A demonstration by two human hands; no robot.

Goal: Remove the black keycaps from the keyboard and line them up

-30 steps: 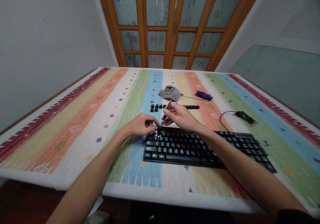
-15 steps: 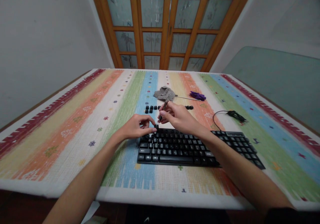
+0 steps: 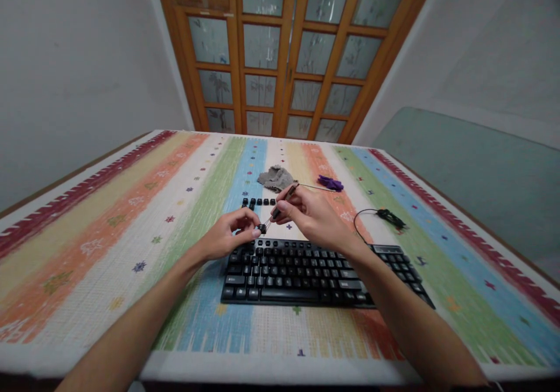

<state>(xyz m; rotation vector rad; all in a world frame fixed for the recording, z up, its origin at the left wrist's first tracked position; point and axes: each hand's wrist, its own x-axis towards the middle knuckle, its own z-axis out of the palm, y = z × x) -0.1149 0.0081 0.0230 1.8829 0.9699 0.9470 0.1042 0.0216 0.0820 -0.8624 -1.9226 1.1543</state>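
A small black keycap (image 3: pixel 262 228) sits between the thumb and fingertips of my left hand (image 3: pixel 231 232), just above the keyboard's top left edge. In my right hand (image 3: pixel 308 211) is a dark-handled keycap puller (image 3: pixel 283 201), tilted, its thin wires reaching down to that keycap. Whether the wires still grip the cap is too small to tell. The black keyboard (image 3: pixel 289 294) lies below both hands, partly covered by my right forearm. Behind my hands, several loose keycaps (image 3: pixel 259 202) stand in a row on the cloth, some hidden by the fingers.
A crumpled grey cloth (image 3: pixel 275 178) lies beyond the loose keycaps. Right of it are a thin rod (image 3: pixel 312 187) and a bunched purple cloth (image 3: pixel 329 182). The keyboard's bundled cable (image 3: pixel 391 219) rests at right on the striped tablecloth (image 3: pixel 175 252).
The keycap has come up off the keyboard's top left area and is now held between my left fingers and the puller. The view has tilted upward and shifted to the right.
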